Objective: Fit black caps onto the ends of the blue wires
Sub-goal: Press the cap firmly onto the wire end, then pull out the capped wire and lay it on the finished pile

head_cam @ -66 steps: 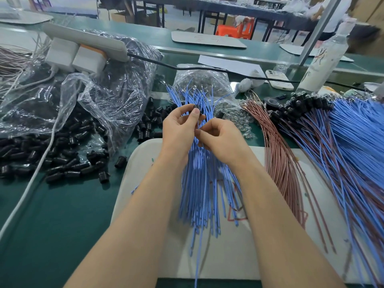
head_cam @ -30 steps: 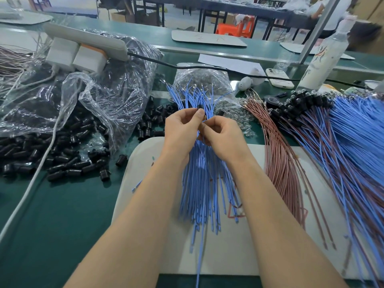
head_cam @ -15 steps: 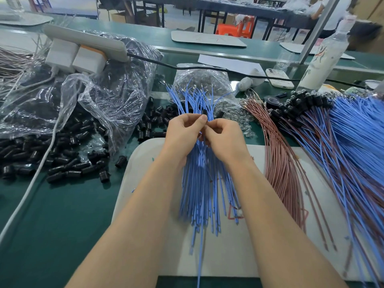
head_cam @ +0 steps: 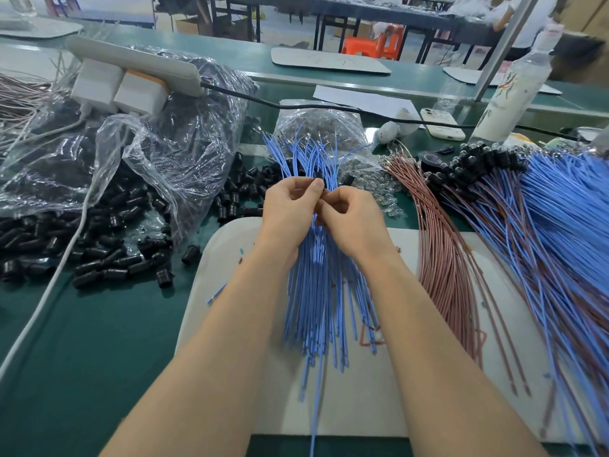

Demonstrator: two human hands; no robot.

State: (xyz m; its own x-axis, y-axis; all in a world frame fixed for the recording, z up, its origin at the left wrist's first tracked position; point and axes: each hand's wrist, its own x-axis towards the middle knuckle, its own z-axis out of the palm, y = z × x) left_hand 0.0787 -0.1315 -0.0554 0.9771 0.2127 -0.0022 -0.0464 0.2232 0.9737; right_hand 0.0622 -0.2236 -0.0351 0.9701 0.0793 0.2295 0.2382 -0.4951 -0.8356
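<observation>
Thin blue insulated wires (head_cam: pixel 318 291) lie fanned in a bundle on the white mat (head_cam: pixel 227 258), running under both my wrists. My left hand (head_cam: pixel 290 212) pinches a small black plastic cap (head_cam: pixel 318 176) between thumb and forefinger. My right hand (head_cam: pixel 357 222) is curled just beside it, pinching one wire's end, I judge. I'm mid-fitting. Next, I line the tip up with the cap's mouth and push it home.
</observation>
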